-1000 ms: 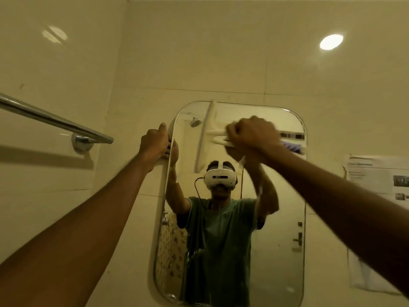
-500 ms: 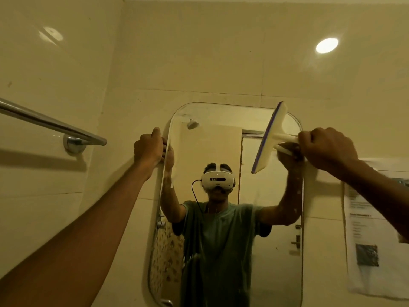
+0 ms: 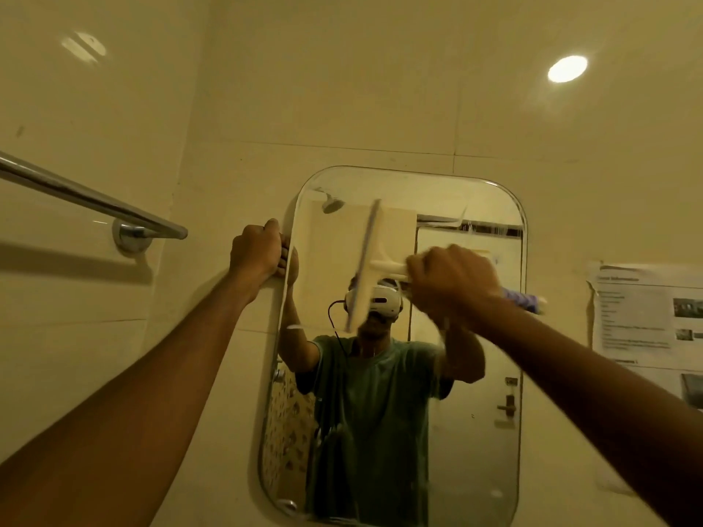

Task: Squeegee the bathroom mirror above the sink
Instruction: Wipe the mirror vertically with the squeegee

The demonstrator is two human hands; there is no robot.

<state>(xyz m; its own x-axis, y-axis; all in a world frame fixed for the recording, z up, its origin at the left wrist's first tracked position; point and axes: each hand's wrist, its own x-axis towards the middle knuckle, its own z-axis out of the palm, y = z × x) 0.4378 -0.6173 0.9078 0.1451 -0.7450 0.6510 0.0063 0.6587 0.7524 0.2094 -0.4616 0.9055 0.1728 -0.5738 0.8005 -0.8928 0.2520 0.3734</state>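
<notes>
A rounded rectangular mirror (image 3: 475,431) hangs on the cream tiled wall ahead. My left hand (image 3: 256,252) is closed around the mirror's upper left edge. My right hand (image 3: 452,285) grips the handle of a white squeegee (image 3: 367,264), whose long blade stands nearly upright against the upper middle of the glass. The squeegee is blurred. A purple-patterned piece (image 3: 519,298) shows just right of my right wrist; I cannot tell what it is. The glass reflects a person in a green shirt wearing a white headset.
A chrome towel bar (image 3: 87,197) juts from the left wall, ending close to my left hand. A printed paper notice (image 3: 646,317) is stuck to the wall right of the mirror. A round ceiling light (image 3: 567,68) shines at upper right.
My right hand has swept the squeegee from the mirror's upper right edge back left to the upper middle. My left hand stays on the mirror's left edge.
</notes>
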